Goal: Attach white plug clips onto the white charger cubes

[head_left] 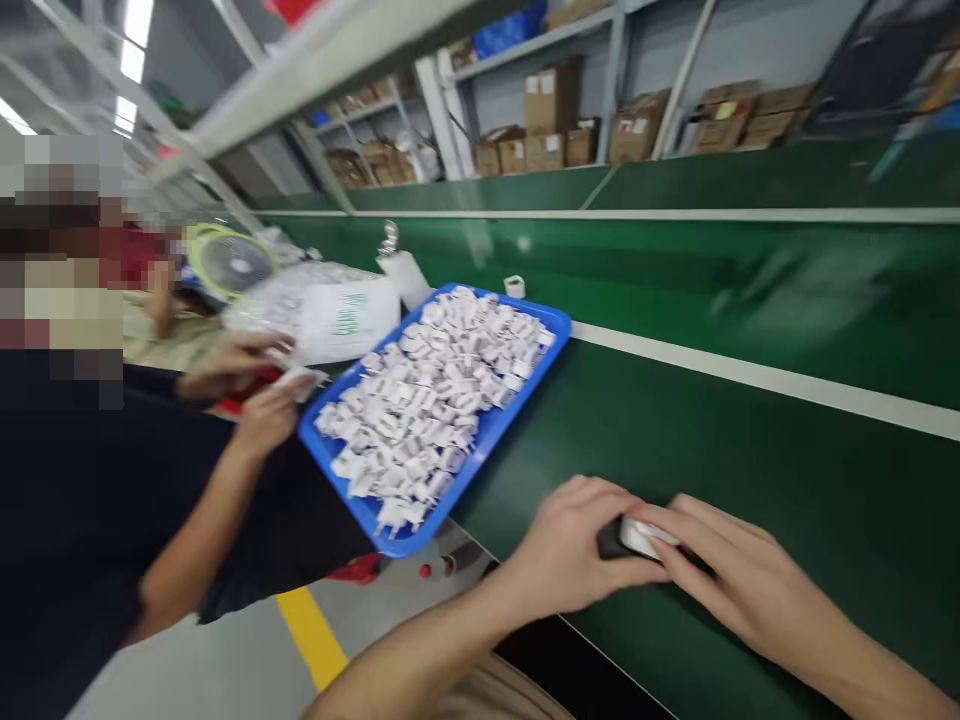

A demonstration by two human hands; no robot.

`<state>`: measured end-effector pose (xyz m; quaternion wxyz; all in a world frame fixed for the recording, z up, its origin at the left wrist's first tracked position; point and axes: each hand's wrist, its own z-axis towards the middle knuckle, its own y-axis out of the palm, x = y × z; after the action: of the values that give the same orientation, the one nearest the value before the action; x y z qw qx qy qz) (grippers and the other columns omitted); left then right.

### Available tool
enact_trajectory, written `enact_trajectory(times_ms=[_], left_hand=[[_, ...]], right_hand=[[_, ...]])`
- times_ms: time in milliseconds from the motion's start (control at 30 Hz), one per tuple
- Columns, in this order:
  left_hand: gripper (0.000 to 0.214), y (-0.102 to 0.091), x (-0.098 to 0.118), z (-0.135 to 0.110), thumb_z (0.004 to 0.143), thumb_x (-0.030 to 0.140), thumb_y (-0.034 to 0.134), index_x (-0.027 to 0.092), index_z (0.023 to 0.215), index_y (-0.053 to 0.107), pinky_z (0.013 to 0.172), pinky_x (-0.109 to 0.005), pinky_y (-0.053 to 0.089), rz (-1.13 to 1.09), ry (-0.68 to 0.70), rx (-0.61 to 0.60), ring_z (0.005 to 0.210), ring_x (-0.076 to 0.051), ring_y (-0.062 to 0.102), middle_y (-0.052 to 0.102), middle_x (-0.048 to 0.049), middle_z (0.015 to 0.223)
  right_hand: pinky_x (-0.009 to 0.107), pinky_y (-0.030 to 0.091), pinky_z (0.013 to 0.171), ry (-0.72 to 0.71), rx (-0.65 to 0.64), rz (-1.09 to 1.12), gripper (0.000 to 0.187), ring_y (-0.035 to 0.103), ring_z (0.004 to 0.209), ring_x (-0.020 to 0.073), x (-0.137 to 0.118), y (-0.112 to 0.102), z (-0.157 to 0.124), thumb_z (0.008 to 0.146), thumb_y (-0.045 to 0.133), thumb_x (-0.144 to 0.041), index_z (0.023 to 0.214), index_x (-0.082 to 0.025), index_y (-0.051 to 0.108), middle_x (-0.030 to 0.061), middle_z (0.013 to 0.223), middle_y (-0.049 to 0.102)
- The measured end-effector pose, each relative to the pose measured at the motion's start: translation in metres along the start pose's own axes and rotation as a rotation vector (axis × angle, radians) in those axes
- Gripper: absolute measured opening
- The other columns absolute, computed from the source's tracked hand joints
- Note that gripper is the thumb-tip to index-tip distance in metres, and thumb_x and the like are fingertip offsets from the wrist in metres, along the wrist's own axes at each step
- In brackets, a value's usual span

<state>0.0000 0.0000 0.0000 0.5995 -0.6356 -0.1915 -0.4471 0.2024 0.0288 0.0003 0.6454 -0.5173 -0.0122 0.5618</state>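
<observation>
My left hand (pixel 574 545) and my right hand (pixel 731 570) meet over a small white and black part (pixel 637 538) lying on the green conveyor belt (pixel 750 460). Fingers of both hands close around the part, which they mostly hide. To the left sits a blue tray (pixel 551 325) heaped with several small white plug parts (pixel 431 400), about a hand's width from my left hand.
A co-worker in a dark top stands at the left, their hands (pixel 259 395) on something white beside the tray. Plastic bags (pixel 322 310), a small fan (pixel 229 262) and a white bottle (pixel 401 270) lie behind the tray. Shelves with cardboard boxes (pixel 555 125) line the back wall.
</observation>
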Motion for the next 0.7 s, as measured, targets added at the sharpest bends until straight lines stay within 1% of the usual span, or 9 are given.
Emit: enact_trajectory(times_ms=[33, 100, 233, 300, 333, 400, 500, 600, 700], left_hand=[[0.033, 0.0, 0.001, 0.0, 0.09, 0.048, 0.071, 0.024, 0.111, 0.066, 0.096, -0.035, 0.053, 0.0, 0.001, -0.007, 0.103, -0.019, 0.064, 0.071, -0.0032, 0.112], [0.029, 0.0, 0.001, 0.001, 0.091, 0.043, 0.071, 0.023, 0.112, 0.066, 0.091, -0.034, 0.052, -0.023, -0.002, -0.024, 0.1, -0.018, 0.063, 0.07, -0.0026, 0.11], [0.027, -0.001, 0.0, 0.0, 0.091, 0.043, 0.071, 0.025, 0.111, 0.067, 0.091, -0.033, 0.05, -0.067, -0.019, -0.05, 0.102, -0.018, 0.061, 0.069, -0.0021, 0.11], [0.028, 0.0, 0.0, 0.0, 0.09, 0.043, 0.072, 0.026, 0.111, 0.068, 0.092, -0.034, 0.05, -0.071, -0.018, -0.059, 0.103, -0.019, 0.061, 0.069, -0.0023, 0.111], [0.029, 0.0, -0.001, -0.001, 0.089, 0.043, 0.073, 0.026, 0.112, 0.068, 0.092, -0.035, 0.05, -0.071, -0.018, -0.059, 0.104, -0.02, 0.061, 0.069, -0.0024, 0.111], [0.029, 0.0, -0.001, -0.001, 0.089, 0.042, 0.074, 0.027, 0.113, 0.067, 0.091, -0.035, 0.05, -0.07, -0.017, -0.056, 0.104, -0.02, 0.061, 0.068, -0.0023, 0.112], [0.027, 0.0, -0.002, -0.002, 0.09, 0.041, 0.072, 0.028, 0.113, 0.067, 0.091, -0.035, 0.05, -0.076, -0.015, -0.059, 0.103, -0.019, 0.06, 0.068, -0.0014, 0.113], [0.024, 0.001, -0.003, -0.002, 0.092, 0.041, 0.07, 0.027, 0.112, 0.066, 0.088, -0.034, 0.05, -0.087, -0.001, -0.054, 0.101, -0.019, 0.06, 0.068, -0.0014, 0.113], [0.023, 0.003, -0.006, -0.003, 0.092, 0.039, 0.07, 0.026, 0.111, 0.065, 0.087, -0.034, 0.049, -0.088, 0.036, -0.036, 0.101, -0.019, 0.06, 0.068, -0.0017, 0.114]], right_hand=[[0.029, 0.05, 0.052, 0.005, -0.04, -0.035, 0.024, 0.062, 0.061, 0.016, -0.001, -0.002, 0.0, 0.099, 0.051, -0.024, 0.117, -0.03, 0.065, 0.0008, 0.076, 0.063], [0.025, 0.046, 0.052, -0.011, -0.041, -0.116, 0.018, 0.058, 0.059, 0.0126, -0.002, -0.002, 0.001, 0.102, 0.046, -0.021, 0.11, -0.024, 0.062, -0.0008, 0.074, 0.061], [0.026, 0.043, 0.052, -0.209, 0.087, -0.287, 0.014, 0.05, 0.054, 0.0129, -0.006, -0.001, -0.001, 0.1, 0.047, -0.018, 0.108, -0.022, 0.058, -0.0027, 0.066, 0.057], [0.027, 0.043, 0.052, -0.205, 0.143, -0.282, 0.012, 0.05, 0.053, 0.013, -0.01, -0.005, -0.003, 0.099, 0.05, -0.019, 0.106, -0.024, 0.058, -0.0025, 0.066, 0.058], [0.026, 0.043, 0.051, -0.126, 0.177, -0.237, 0.011, 0.05, 0.053, 0.0124, -0.013, -0.007, -0.004, 0.098, 0.051, -0.02, 0.106, -0.024, 0.058, -0.0023, 0.067, 0.059], [0.024, 0.044, 0.049, 0.126, 0.229, -0.073, 0.01, 0.052, 0.052, 0.0112, -0.016, -0.011, -0.005, 0.098, 0.053, -0.023, 0.107, -0.024, 0.059, -0.0023, 0.069, 0.06], [0.023, 0.045, 0.048, 0.467, 0.189, 0.285, 0.014, 0.055, 0.054, 0.011, -0.016, -0.016, -0.001, 0.099, 0.056, -0.033, 0.106, -0.023, 0.063, -0.0021, 0.069, 0.06], [0.023, 0.044, 0.047, 0.639, 0.048, 0.645, 0.023, 0.054, 0.052, 0.0098, -0.011, -0.019, 0.001, 0.095, 0.065, -0.042, 0.103, -0.021, 0.065, -0.0019, 0.07, 0.06], [0.022, 0.043, 0.046, 0.697, -0.017, 0.913, 0.035, 0.056, 0.051, 0.0099, -0.006, -0.02, -0.001, 0.089, 0.074, -0.045, 0.11, -0.019, 0.064, -0.0006, 0.072, 0.063]])
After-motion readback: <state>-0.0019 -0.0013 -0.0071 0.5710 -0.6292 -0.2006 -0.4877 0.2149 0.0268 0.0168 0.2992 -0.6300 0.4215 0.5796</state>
